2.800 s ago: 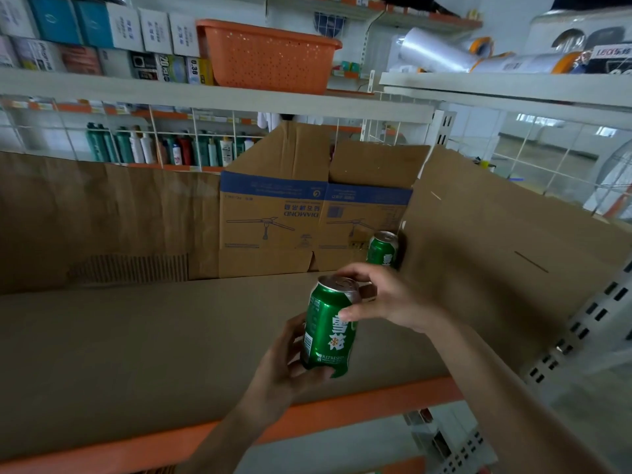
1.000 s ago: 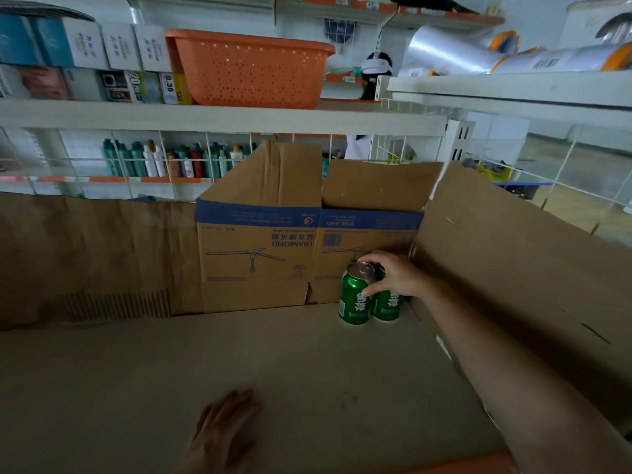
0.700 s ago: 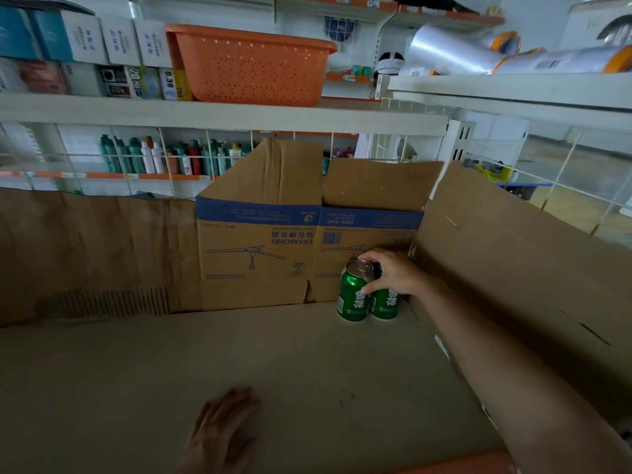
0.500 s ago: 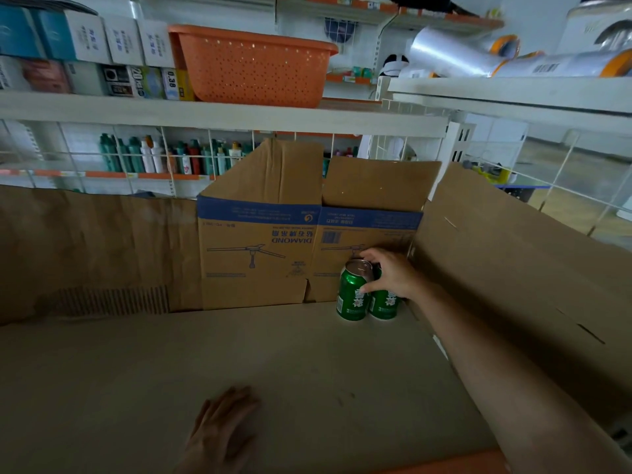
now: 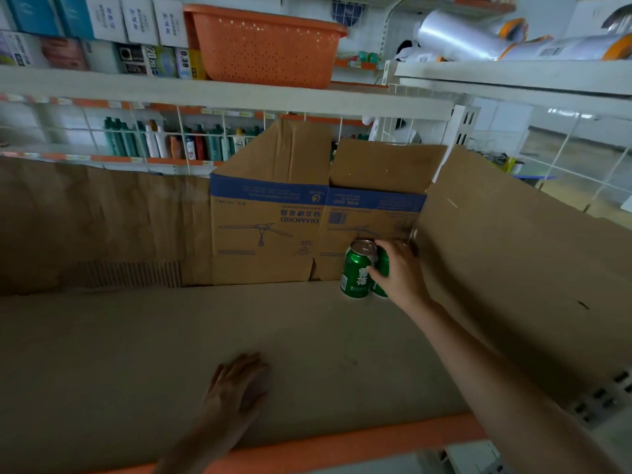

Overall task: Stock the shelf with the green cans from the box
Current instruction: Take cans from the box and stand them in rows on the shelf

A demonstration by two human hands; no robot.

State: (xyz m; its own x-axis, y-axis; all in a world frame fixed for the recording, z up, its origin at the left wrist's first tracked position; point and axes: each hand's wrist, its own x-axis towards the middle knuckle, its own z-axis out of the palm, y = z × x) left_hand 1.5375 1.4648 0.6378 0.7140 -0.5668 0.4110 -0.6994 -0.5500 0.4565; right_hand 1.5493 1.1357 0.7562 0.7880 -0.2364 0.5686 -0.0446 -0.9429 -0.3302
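Two green cans stand upright side by side on the cardboard-lined shelf (image 5: 136, 354), in its back right corner. The left can (image 5: 355, 273) shows its silver top. The right can (image 5: 380, 290) is mostly hidden behind my right hand (image 5: 402, 271), which reaches in from the right. That hand's thumb lies on the left can's side and its fingers curl over the tops. My left hand (image 5: 236, 381) rests flat on the shelf near the orange front edge (image 5: 342, 453), holding nothing. The box the cans come from is out of view.
A printed cardboard box (image 5: 266, 227) with raised flaps stands against the back, just left of the cans. Cardboard sheets line the back and right side. An orange basket (image 5: 263, 46) and small boxes sit on the shelf above. Bottles (image 5: 171, 142) show behind a wire grid.
Earlier both hands held a green can near the front. Since then my right hand has carried it back beside the other can, and my left hand has dropped flat onto the shelf.
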